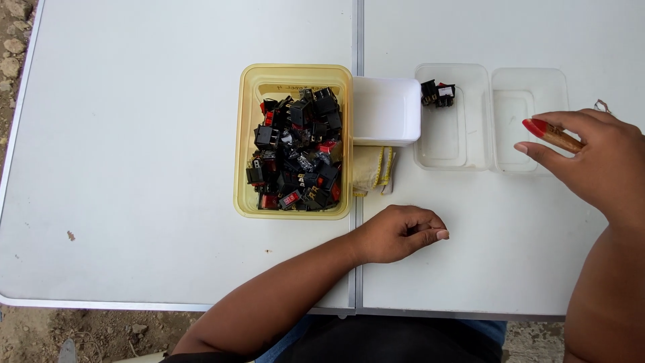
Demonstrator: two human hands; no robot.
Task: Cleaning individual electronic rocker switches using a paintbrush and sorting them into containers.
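Head view looks straight down on a white folding worktop [154, 168] with a seam running up its middle. At about 11 o'clock from the picture's centre sits a translucent yellow rectangular plastic tub [245, 144], heaped with small black rocker switches [295, 151], several showing red faces. Touching the tub's right wall at its upper end is a small white square plastic container [386, 111], and just below that lies a folded pale cloth with a yellow measuring tape [376, 171] on it. Off at 2 o'clock stand two clear shallow plastic trays side by side: the nearer clear tray [447, 141] has a pair of black switches [438, 93] in its upper left corner, while the farther clear tray [531, 121] is partly covered by the right hand [598, 158]. That right hand comes in from 3 o'clock, fingers loosely spread, with a slim brown stick with a red tip [547, 131] held between thumb and forefinger over the farther tray. At 6 o'clock the left hand [396, 232] rests on the worktop just below the cloth, fingers curled inward into a loose fist; whether anything lies inside it cannot be told. Bare earth and stones show past the worktop's left and lower edges.
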